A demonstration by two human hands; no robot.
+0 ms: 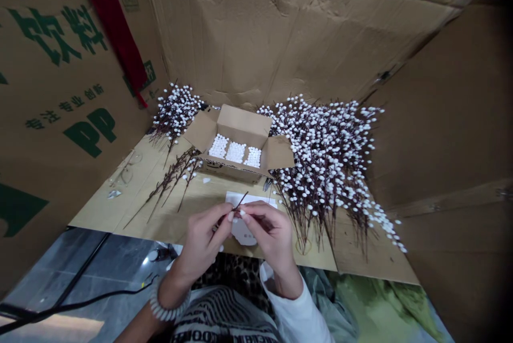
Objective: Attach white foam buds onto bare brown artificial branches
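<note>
My left hand is closed in a pinch around a thin dark brown artificial stem, whose tip points up and to the right. Close beside it, my right hand is also pinched, with a small white bud at its thumb tip; fingers partly cover it. Both hands meet above the front of the table, over white paper. Just beyond them stands an open cardboard box with white buds in three groups.
Bare dark stems lie left of the box. Finished-looking white-budded branches are piled at the right and back left. Clear glasses lie on the left of the table. Tall cardboard walls enclose the back and sides.
</note>
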